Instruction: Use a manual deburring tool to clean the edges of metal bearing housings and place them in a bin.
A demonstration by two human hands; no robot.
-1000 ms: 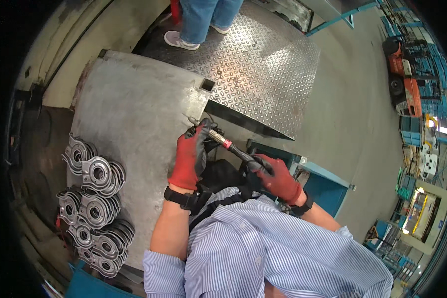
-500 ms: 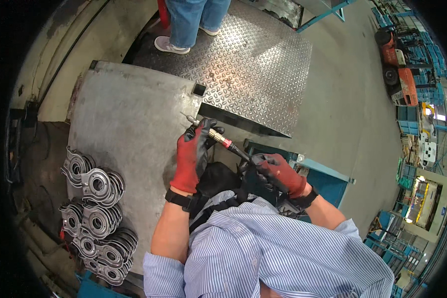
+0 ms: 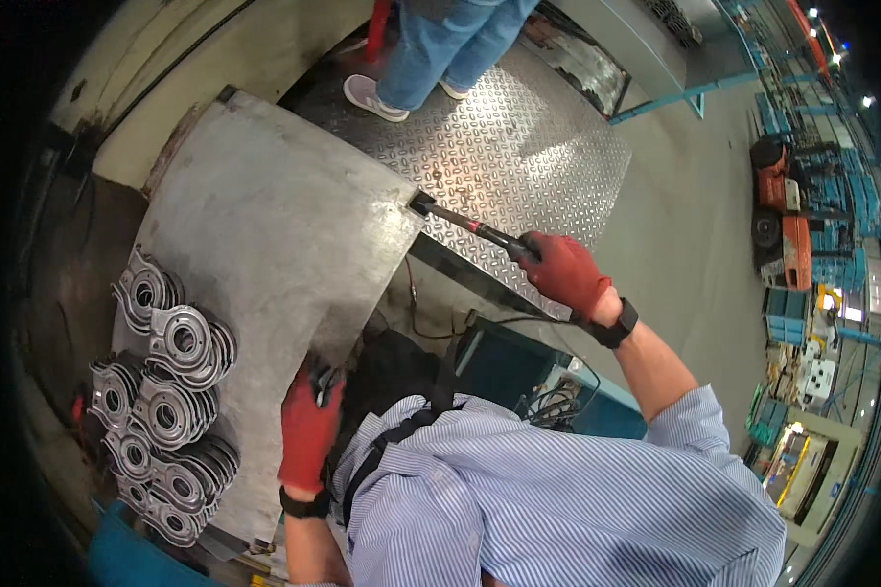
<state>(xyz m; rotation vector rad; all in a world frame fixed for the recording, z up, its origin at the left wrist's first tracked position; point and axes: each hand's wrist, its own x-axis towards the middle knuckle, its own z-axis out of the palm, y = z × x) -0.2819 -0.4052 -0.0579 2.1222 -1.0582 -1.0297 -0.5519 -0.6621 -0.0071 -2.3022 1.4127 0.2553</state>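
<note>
My right hand (image 3: 563,272), in a red glove with black fingers, is closed around the rear of a slim pencil grinder (image 3: 470,225). The tool points up and left. Its front end is at the square tube opening (image 3: 422,202) on the corner of the grey metal table (image 3: 274,186), and its tip is hidden there. My left hand (image 3: 311,426), gloved the same way, is low by the table's near right edge. Its black fingers are curled in, and whatever they hold, if anything, cannot be made out. Stacks of ring-shaped metal brackets (image 3: 181,342) lie on the table's left side.
A person in jeans (image 3: 450,49) stands on the raised tread-plate platform (image 3: 499,147) beyond the table. A blue cabinet (image 3: 499,362) with loose cables is beside me on the right. Farther right are an orange forklift (image 3: 782,225) and blue racks.
My right hand has carried the grinder up and right, its front end now at the table-corner opening. My left hand has left the tool and dropped toward the near table edge. The view has turned.
</note>
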